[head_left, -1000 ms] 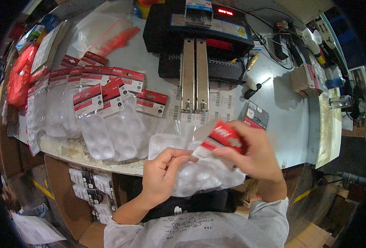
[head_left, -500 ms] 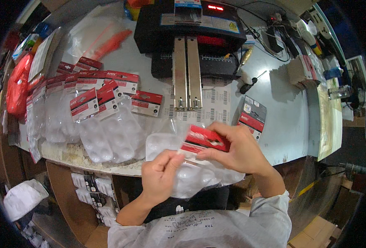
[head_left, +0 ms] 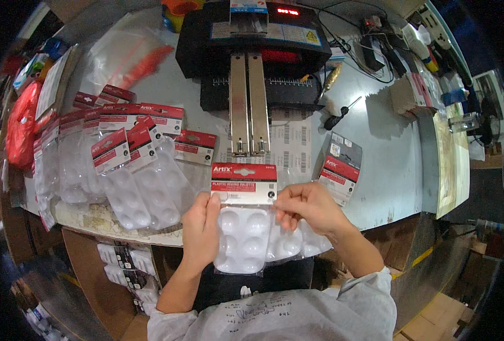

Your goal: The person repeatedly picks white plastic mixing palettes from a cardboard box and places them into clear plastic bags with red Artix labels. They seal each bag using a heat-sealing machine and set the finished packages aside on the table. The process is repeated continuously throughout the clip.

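Note:
A white plastic paint palette with round wells hangs in a clear bag under a red, black and white header card, upright in front of me. My left hand grips its left edge, thumb along the card's lower corner. At the card's lower right corner, the thumb and fingers of my right hand are pinched on it. More white palettes lie behind and to the right, partly covered by the held pack and my right hand.
Many bagged palettes with header cards are piled at the left. A black machine with two metal bars stands at the back, over label sheets. Rightward lie a carded pack, a screwdriver and a card stack.
The red card was tilted and blurred between my hands; now it faces me, straight over the bagged palette. My right hand has moved down to its right edge, and my left hand leftward.

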Motion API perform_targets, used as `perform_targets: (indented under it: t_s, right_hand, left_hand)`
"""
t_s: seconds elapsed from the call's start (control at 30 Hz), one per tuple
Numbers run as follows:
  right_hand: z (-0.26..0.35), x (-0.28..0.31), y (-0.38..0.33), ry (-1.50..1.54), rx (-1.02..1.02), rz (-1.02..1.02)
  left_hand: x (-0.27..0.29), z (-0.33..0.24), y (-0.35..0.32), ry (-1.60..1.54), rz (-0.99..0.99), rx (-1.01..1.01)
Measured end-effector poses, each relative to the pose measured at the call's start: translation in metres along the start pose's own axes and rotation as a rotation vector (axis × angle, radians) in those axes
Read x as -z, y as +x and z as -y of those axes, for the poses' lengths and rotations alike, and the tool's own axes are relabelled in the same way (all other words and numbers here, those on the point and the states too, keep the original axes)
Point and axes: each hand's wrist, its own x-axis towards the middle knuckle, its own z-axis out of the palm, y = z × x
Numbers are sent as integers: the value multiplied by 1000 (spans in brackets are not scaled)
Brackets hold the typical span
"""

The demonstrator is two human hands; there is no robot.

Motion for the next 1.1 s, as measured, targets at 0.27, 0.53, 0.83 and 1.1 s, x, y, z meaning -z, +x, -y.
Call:
perform_targets:
  t_s: [0.27, 0.53, 0.83, 1.1]
  right_hand:
    - [5, 4, 52, 180, 137, -232]
    - [16, 12, 42, -278, 183, -373]
    - [-21, 123, -2, -1093, 504, -705]
    - [-27, 137, 3, -1268, 228, -574]
  left_hand:
    - [-21, 0, 60, 191, -97, -42]
    - [-8, 20, 57, 309, -13, 42]
    - [124, -22, 74, 974, -886, -436]
    - [25, 25, 31, 606, -165, -242]
